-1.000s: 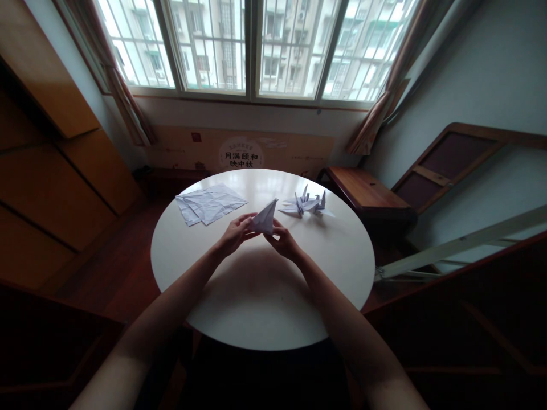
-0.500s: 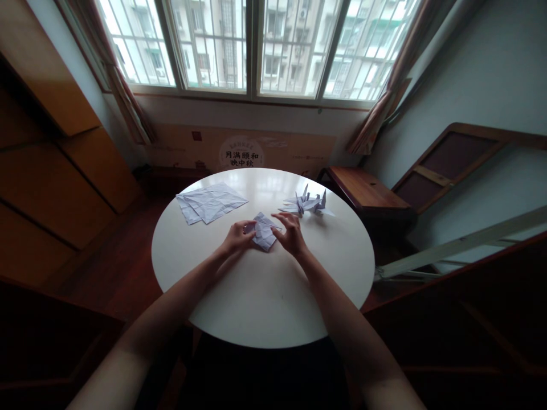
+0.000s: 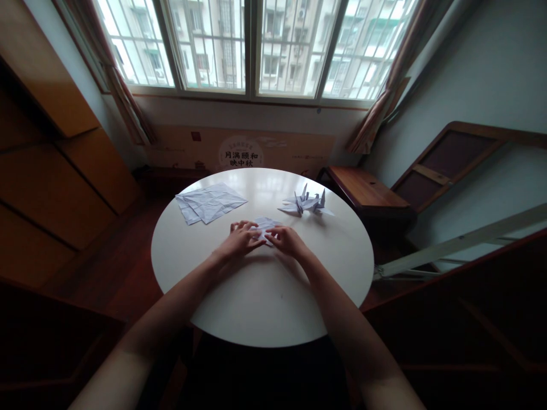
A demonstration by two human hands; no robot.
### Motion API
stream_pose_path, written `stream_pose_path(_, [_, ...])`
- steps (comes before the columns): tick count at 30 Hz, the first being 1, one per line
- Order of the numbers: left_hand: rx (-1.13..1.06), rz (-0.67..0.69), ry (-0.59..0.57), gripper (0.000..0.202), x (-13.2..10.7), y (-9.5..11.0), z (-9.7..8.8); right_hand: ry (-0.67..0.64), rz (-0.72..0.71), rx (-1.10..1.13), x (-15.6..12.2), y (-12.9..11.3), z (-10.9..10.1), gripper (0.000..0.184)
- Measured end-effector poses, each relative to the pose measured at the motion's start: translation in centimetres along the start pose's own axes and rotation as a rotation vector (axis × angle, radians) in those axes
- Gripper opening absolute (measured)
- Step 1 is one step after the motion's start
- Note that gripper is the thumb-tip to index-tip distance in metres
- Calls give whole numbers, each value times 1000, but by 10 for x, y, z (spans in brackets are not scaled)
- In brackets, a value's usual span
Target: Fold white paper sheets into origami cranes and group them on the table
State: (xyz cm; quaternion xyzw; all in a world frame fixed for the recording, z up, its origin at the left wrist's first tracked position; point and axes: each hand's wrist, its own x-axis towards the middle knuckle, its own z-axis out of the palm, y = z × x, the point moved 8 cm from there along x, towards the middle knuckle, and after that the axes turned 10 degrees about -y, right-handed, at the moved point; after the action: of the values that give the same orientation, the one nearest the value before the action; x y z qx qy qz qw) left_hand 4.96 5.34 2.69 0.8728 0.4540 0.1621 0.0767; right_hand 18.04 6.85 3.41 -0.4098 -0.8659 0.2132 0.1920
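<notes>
A small piece of folded paper (image 3: pixel 266 221) lies near the middle of the round white table (image 3: pixel 265 307), partly covered by my fingers. My left hand (image 3: pixel 240 239) is at its left side, thumb along the near edge and fingers bent over the paper. From the right, my right hand (image 3: pixel 288 240) grips the near edge with thumb and fingertips close together. Both thumbs come near each other at the front of the paper. Beyond my right hand stand folded paper cranes (image 3: pixel 303 203) with pointed wings.
Creased flat paper sheets (image 3: pixel 213 203) overlap at the table's back left. Past the table's right edge is a low wooden stool or bench (image 3: pixel 367 187). A barred window (image 3: pixel 252 51) fills the far wall, and wooden cabinets (image 3: pixel 55 171) stand on the left.
My right hand has come down and left onto the paper. My left hand has shifted its fingers over it, and the paper's outline looks changed, with less of it showing.
</notes>
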Motion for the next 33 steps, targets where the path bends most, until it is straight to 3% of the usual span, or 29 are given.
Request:
stream_pose_path(2, [24,-47,-10,29,0,-6,0,-37,-64,137,2,-4,4,26])
stream_pose_path(4, [13,-35,-57,27,1,-8,3,38,-96,168,3,-2,-1,23])
stream_pose_path(6, [-8,-24,-90,32,2,-11,4,177,-65,84,2,7,-10,30])
stream_pose_path(8, [-21,-49,-96,29,2,-16,2,216,33,-9,1,21,-13,43])
stream_pose_path(10, [-28,-90,-85,24,2,-21,-1,160,119,-11,1,34,-10,48])
stream_pose_path(13, [-34,-92,-72,32,1,-25,-2,67,136,98,3,40,-3,49])
stream_pose_path(19, [-155,101,-41,32,-1,-12,-1,43,72,246,4,34,0,43])
stream_pose_path(22, [-257,188,-38,27,0,-3,-4,64,61,147,4,34,-1,26])
stream_pose_path(26, [-377,186,-6,19,2,-4,-6,115,97,-15,3,34,-6,7])
stream_pose_path(28, [-391,160,6,18,3,-7,-5,72,142,-22,4,34,-4,12])
stream_pose_path(30, [-390,126,21,29,2,-8,-5,39,194,-21,3,35,-1,15])
stream_pose_path(33, [-310,103,34,39,2,-6,-7,104,242,-93,0,30,-5,26])
